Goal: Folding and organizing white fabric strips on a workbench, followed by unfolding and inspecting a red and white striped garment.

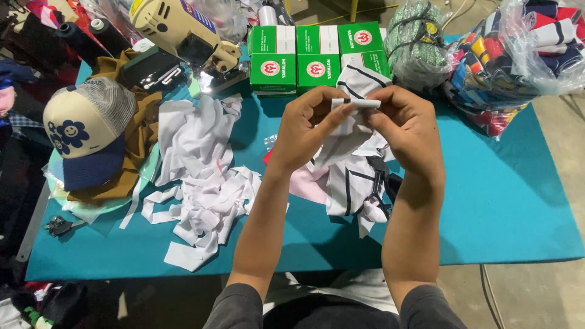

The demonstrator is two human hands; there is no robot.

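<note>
Above the teal surface (518, 207), I am holding a small white fabric strip (356, 103) pinched between both hands. My left hand (311, 128) is gripping its left end with thumb and forefinger; my right hand (405, 131) is closing on the right end, so both hands are gripping the strip and neither is open. The strip is sitting level, raised in front of the green boxes (317, 55). Below my hands, a white garment with dark stripes (350, 176) is hanging and bunching on the surface; whether the strip is joined to it I cannot tell.

Note on technique: I am judging that keeping the strip taut and flat between the fingertips, edges aligned, matters most here; slack would let it twist.

To the left, a pile of white fabric offcuts (198, 183) is lying loose, and beyond it a cream and navy cap (85, 131) is resting on brown cloth (131, 176). A cream cutting machine (180, 30) is standing at the back.
</note>
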